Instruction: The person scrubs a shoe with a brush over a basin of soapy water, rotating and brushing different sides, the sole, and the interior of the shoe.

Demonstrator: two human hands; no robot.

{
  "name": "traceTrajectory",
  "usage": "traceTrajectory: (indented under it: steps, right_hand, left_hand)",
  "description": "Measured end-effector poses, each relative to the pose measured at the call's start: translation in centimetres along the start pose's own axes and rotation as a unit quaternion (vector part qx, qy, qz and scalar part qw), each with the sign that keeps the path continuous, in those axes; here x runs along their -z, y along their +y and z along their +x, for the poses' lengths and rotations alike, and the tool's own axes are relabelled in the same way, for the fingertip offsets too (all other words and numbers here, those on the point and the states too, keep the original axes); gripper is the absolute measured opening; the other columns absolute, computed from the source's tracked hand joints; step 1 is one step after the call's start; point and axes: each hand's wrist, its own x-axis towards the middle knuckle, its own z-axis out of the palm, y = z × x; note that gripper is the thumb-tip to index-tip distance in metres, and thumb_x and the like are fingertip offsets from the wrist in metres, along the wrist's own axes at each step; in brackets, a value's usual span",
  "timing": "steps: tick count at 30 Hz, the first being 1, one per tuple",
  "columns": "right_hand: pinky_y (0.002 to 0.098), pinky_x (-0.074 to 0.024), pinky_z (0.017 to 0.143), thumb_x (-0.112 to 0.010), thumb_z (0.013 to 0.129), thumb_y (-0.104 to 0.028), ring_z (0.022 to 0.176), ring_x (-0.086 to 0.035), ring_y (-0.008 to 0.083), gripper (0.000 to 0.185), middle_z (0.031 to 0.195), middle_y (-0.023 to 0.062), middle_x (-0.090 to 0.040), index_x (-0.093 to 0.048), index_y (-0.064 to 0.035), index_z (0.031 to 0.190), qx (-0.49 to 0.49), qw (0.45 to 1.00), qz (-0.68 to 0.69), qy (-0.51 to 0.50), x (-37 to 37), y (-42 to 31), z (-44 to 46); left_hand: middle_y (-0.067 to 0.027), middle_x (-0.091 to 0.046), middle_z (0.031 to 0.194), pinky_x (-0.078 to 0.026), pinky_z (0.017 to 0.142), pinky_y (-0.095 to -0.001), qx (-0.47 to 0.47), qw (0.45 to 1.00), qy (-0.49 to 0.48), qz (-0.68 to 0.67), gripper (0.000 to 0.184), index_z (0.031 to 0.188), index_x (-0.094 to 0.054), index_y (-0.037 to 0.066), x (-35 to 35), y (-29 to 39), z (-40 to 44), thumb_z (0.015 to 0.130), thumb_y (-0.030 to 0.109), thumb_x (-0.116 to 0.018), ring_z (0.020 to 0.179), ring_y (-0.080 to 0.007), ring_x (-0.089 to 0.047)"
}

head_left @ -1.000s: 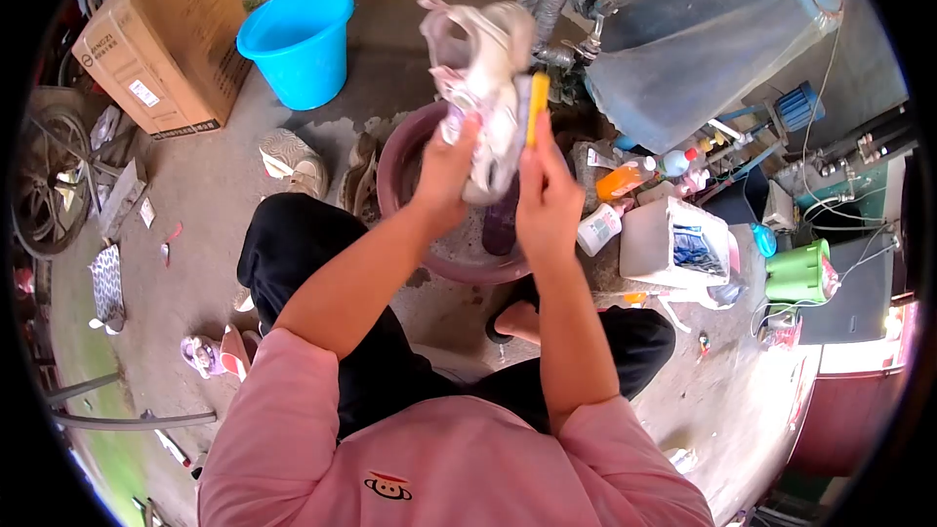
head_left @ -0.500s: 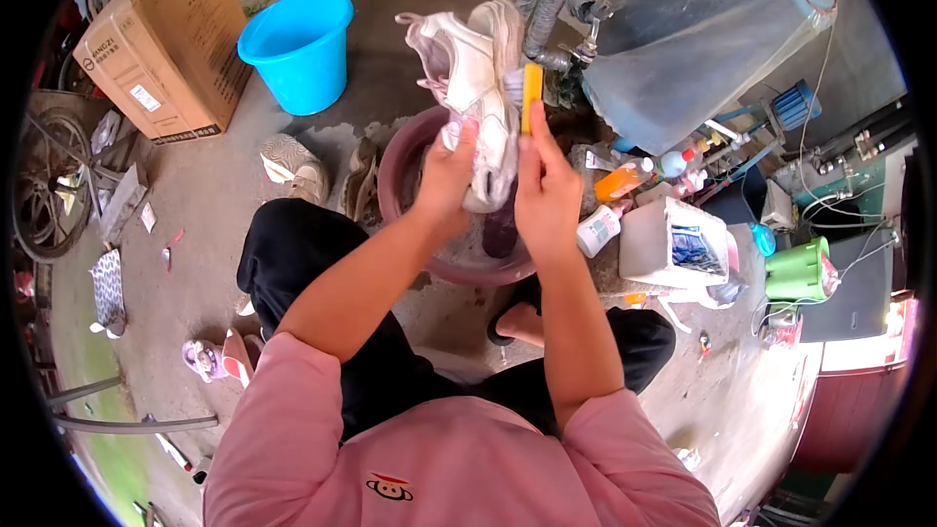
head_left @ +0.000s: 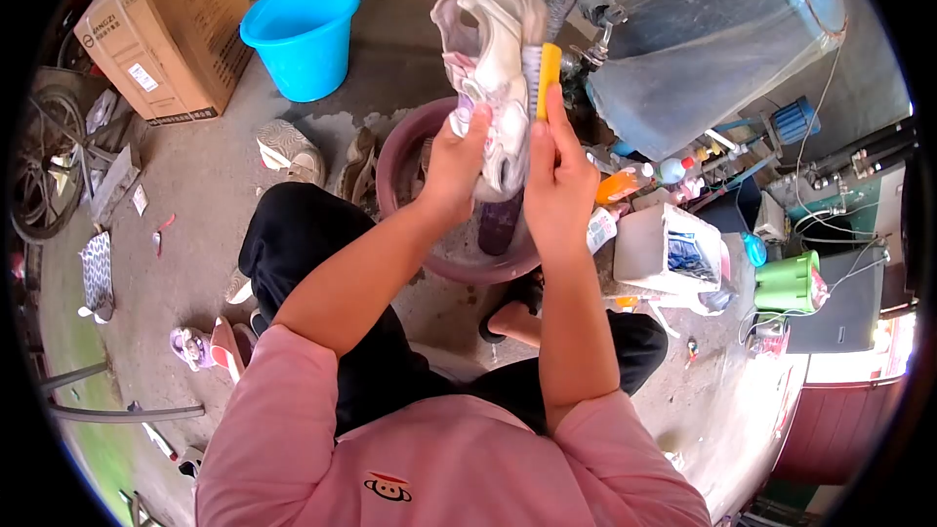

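Note:
My left hand (head_left: pixel 457 161) is wrapped around a white and pinkish sneaker (head_left: pixel 503 88), which is tilted with its sole turned to the right. In my right hand (head_left: pixel 559 176) is a yellow scrub brush (head_left: pixel 549 78), its pale bristles against the sole's edge. Both are held above a pinkish-purple basin (head_left: pixel 395 176). Inside the basin lies a dark, elongated object (head_left: pixel 499 224), partly covered by the sneaker and my hands.
A blue bucket (head_left: pixel 310 59) and a cardboard box (head_left: pixel 166 29) stand at the upper left. Other shoes (head_left: pixel 290 151) lie left of the basin. A wrapped pipe with a tap (head_left: pixel 607 24), bottles (head_left: pixel 625 182) and a white container (head_left: pixel 644 254) are on the right.
The sneaker and brush have shifted slightly right in view. The brush has moved a little along the sole's edge, and its bristles show more now. Both hands keep their hold.

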Motion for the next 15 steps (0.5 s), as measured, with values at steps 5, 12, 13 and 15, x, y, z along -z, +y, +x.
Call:
traceTrajectory:
  steps: [5,12,13,15]
  right_hand:
    - [0.0305,-0.0433,0.053,-0.052,0.083,-0.008,0.054,-0.054,0.0268,0.036,0.066,0.0178,-0.054,-0.049,-0.0059,0.119,0.089,0.995,-0.035,-0.002,-0.5,1.1,-3.5]
    - [0.0314,-0.0403,0.047,-0.051,0.084,-0.010,0.046,-0.048,0.0240,0.035,0.064,0.0197,-0.052,-0.048,-0.0063,0.119,0.056,0.996,0.069,0.031,0.3,2.4,0.2]
    - [0.0306,-0.0397,0.047,-0.051,0.084,-0.011,0.046,-0.047,0.0219,0.035,0.063,0.0190,-0.051,-0.048,-0.0064,0.119,0.073,0.996,0.039,0.044,0.2,2.3,-0.3]
    - [0.0294,-0.0395,0.047,-0.052,0.084,-0.011,0.046,-0.046,0.0186,0.036,0.062,0.0182,-0.050,-0.048,-0.0076,0.119,0.093,0.995,0.015,0.037,-0.3,2.2,-1.7]
  left_hand:
    - [-0.0050,-0.059,0.092,-0.045,0.071,-0.0257,-0.042,0.999,-0.028,-0.012,0.026,0.104,-0.050,0.002,1.5,1.1,1.2,0.089,0.022,-0.049,0.080,-0.0104,-0.056]
    - [-0.0029,-0.059,0.090,-0.044,0.070,-0.0239,-0.035,0.999,-0.022,0.006,0.025,0.103,-0.053,0.002,0.4,-1.1,-0.2,0.088,0.022,-0.051,0.079,-0.0082,-0.053]
    - [-0.0029,-0.059,0.090,-0.044,0.070,-0.0239,-0.041,0.999,-0.023,0.021,0.025,0.103,-0.053,0.002,0.9,-0.9,0.1,0.088,0.022,-0.051,0.078,-0.0084,-0.054]
    - [-0.0035,-0.059,0.090,-0.045,0.068,-0.0246,-0.054,0.998,-0.017,0.032,0.025,0.104,-0.052,0.002,1.4,0.3,0.7,0.088,0.022,-0.049,0.076,-0.0090,-0.055]
